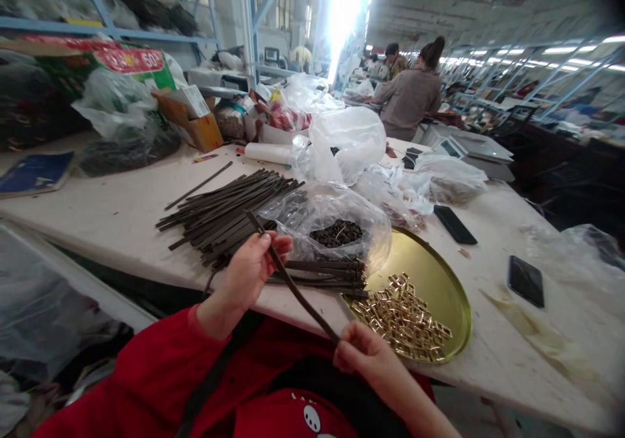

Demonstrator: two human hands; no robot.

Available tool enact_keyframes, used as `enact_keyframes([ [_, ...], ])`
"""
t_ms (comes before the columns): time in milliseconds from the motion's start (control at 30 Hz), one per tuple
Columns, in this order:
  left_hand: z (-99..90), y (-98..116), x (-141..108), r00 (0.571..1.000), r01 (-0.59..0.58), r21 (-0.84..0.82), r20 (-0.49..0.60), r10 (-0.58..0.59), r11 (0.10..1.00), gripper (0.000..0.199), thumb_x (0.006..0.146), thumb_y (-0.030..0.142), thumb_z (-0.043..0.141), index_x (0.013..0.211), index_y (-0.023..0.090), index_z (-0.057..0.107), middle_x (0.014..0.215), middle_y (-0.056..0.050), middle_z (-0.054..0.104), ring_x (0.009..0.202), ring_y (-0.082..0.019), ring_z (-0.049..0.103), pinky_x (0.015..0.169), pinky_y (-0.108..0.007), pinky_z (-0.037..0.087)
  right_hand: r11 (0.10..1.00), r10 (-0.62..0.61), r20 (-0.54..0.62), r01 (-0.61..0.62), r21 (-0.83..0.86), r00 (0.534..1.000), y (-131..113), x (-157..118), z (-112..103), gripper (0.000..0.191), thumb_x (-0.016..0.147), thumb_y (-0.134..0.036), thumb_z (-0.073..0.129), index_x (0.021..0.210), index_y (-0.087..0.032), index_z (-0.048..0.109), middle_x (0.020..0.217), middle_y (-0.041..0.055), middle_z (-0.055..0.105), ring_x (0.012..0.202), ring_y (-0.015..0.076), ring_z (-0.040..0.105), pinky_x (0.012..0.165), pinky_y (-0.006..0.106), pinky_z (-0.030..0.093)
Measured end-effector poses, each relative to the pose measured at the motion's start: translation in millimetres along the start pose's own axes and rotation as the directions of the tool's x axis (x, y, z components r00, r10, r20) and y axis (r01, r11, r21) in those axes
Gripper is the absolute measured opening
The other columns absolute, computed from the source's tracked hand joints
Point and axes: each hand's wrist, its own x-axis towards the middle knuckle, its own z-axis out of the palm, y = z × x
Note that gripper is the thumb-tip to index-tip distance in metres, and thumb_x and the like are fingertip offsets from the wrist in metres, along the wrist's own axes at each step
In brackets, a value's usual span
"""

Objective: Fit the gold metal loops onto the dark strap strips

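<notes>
A dark brown strap (299, 293) stretches diagonally between my two hands, in front of my body. Near its upper end, my left hand (250, 265) pinches it with the thumb on top. My right hand (362, 350) has its fingers closed round the lower end, which they hide. Beyond my left hand lies a pile of similar dark straps (229, 207). More straps (322, 274) lie together just past the held one, with gold fittings at their right ends. Right of them, a round gold tray (446, 282) carries a heap of small gold buckles (403, 321).
An open clear bag (375, 223) of small dark pieces (336, 233) stands behind the straps. Two dark phones (455, 224) (526, 280) lie at the right. White plastic bags (346, 138), a cardboard box (205, 132) and a blue booklet (34, 172) sit farther back. A person (413, 96) works beyond the table.
</notes>
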Motion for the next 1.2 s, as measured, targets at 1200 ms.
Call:
enact_keyframes([
  [1200, -2.1, -33, 11, 0.745, 0.545, 0.286, 0.267, -0.612, 0.788, 0.039, 0.065, 0.01, 0.041, 0.102, 0.012, 0.051, 0.048, 0.004, 0.051, 0.033, -0.004, 0.032, 0.036, -0.015, 0.022, 0.288, -0.409, -0.076, 0.05, -0.956, 0.909, -73, 184, -52, 0.008, 0.075, -0.023, 0.051, 0.071, -0.021, 0.057, 0.073, 0.0035, 0.063, 0.071, 0.018, 0.056, 0.059, 0.026, 0.033],
])
